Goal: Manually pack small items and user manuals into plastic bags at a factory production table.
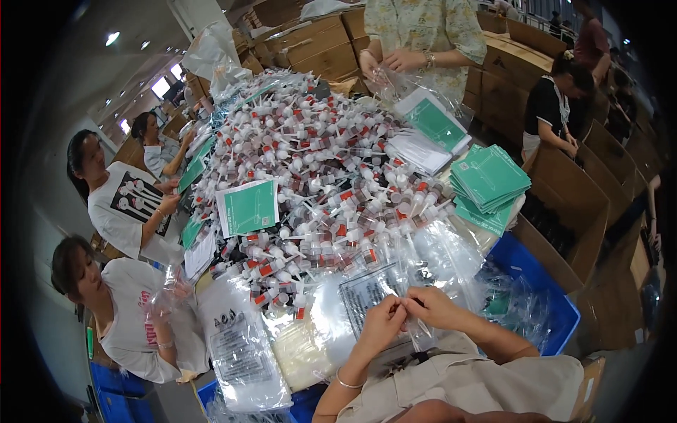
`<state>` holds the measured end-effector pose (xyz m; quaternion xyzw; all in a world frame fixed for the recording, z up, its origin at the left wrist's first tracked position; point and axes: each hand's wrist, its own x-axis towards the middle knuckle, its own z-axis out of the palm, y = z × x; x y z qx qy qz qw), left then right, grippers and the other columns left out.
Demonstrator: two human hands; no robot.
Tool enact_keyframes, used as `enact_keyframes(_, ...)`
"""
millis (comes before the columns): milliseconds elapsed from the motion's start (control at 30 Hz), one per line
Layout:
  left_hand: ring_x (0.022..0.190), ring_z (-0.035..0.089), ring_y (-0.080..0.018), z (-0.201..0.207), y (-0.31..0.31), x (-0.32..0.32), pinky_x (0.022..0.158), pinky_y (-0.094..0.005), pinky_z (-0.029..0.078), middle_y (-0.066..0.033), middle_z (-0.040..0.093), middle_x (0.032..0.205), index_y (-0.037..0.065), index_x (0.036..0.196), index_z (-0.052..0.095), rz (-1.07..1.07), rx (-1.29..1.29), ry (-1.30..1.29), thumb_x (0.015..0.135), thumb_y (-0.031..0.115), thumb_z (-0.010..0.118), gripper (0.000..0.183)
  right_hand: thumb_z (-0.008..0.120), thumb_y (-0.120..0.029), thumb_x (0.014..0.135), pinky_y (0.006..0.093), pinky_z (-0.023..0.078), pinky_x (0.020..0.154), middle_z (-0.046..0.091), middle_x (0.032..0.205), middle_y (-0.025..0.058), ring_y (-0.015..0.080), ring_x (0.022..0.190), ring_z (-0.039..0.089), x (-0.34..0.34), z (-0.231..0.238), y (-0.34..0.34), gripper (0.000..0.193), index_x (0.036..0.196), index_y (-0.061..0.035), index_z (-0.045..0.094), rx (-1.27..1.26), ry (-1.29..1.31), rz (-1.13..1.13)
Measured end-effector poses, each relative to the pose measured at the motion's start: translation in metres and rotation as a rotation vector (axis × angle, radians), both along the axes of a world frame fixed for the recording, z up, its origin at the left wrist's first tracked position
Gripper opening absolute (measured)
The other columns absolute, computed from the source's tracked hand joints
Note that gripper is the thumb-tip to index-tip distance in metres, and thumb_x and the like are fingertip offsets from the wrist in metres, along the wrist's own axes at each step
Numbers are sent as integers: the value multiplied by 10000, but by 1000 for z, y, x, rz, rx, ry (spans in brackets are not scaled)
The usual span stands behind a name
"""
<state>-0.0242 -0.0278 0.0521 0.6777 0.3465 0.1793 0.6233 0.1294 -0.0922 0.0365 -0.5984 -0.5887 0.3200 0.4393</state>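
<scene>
Close to my body, my left hand (384,324) and my right hand (431,308) are held together, fingertips pinched on the edge of a clear plastic bag (422,338). Part of the bag hangs below my fingers; whether anything is inside it I cannot tell. Just beyond my hands lie flat clear bags with dark print (367,290). Farther off rises a large heap of small capped bottles (310,158) with white nozzles and red or dark labels. On the heap's near left side rests a green-and-white booklet (250,210).
At the right edge stands a stack of green booklets (490,178). Blue bins (564,321) holding filled clear bags are below the table. More printed bags (243,345) lie at the near left. Co-workers stand left and opposite; open cardboard boxes (564,204) line the right.
</scene>
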Motion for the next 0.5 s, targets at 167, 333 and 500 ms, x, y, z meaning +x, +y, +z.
enact_keyframes(167,507,502,-65,-2,0,3,464,-225,405,-18,556,613,2,821,530,13,205,115,883,95,539,112,587,-181,805,370,395,493,505,598,166,306,517,493,-4,7,-5,233,698,3,494,43,4,-57)
enact_keyframes(333,495,486,-59,-2,-3,9,463,-228,394,-31,535,567,18,797,536,69,447,110,842,98,592,108,595,-163,796,365,394,498,499,595,152,290,510,475,-2,0,-9,226,686,2,487,63,76,-83)
enact_keyframes(500,506,496,-57,-1,-9,7,463,-229,400,-32,538,571,26,793,538,106,463,74,836,94,600,101,591,-154,795,355,386,495,485,587,140,252,506,467,-4,2,-12,217,684,-1,484,97,117,-79)
